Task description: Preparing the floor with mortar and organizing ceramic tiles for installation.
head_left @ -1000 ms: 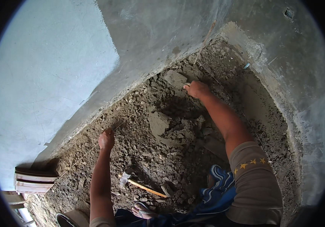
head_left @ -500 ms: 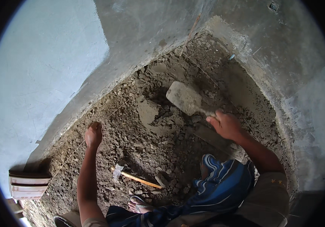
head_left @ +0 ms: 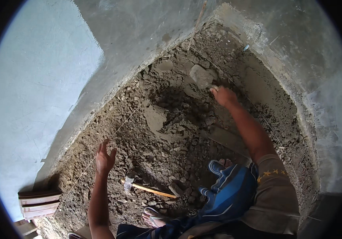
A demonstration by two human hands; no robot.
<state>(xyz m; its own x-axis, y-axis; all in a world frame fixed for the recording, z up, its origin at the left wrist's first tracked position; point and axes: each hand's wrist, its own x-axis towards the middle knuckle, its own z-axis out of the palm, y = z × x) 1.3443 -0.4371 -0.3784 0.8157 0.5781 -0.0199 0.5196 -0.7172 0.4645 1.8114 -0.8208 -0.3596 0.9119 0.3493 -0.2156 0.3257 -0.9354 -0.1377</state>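
Observation:
My right hand [head_left: 223,96] is closed round the handle of a trowel [head_left: 201,76]. The trowel's broad, mortar-caked blade rests on or just over the grey mortar near the far corner; I cannot tell which. A dug hollow [head_left: 171,99] with a smooth lump of wet mortar [head_left: 155,118] lies to its left. Out to the left, my left hand [head_left: 105,158] is empty with its fingers apart, above the rubble and close to a stretched string [head_left: 84,172].
A hammer [head_left: 151,189] with a wooden handle lies before my feet. Beside my knee is a flat grey board or slab [head_left: 228,140]. Stacked tiles [head_left: 40,205] lean by the left wall. Walls meet at the far corner, where a thin stick [head_left: 197,24] stands.
My right hand has carried the trowel farther out toward the corner. The left hand has gone from a closed fist to spread fingers and sits lower in view. The view has shifted slightly.

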